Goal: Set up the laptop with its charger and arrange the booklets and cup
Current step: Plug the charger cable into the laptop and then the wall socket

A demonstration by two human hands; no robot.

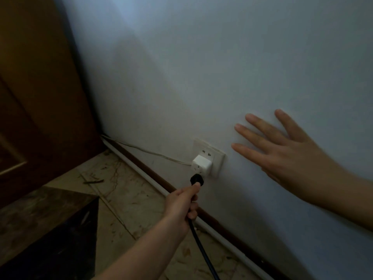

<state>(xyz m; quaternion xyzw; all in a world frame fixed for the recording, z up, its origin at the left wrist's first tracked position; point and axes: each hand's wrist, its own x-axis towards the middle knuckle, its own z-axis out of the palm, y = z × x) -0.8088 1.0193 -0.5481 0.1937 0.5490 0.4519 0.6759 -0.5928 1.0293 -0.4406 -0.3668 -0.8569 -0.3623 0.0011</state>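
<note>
Left hand (181, 205) has its fingers clamped round the black plug (196, 180), right at the wall socket (210, 158); right hand (282, 150) splayed flat on the wall; plug looks rigid and light, cable (199, 245) stiffish, so gripping the plug body probably beats gripping the cord.

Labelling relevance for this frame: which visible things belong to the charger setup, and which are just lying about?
Job:
- round black plug on its black cable, gripped by left hand
- white wall socket plate
- right hand, open, spread at the wall

Lying about:
- white cube adapter with thin white wire
- brown wooden door
- white floor conduit
</note>
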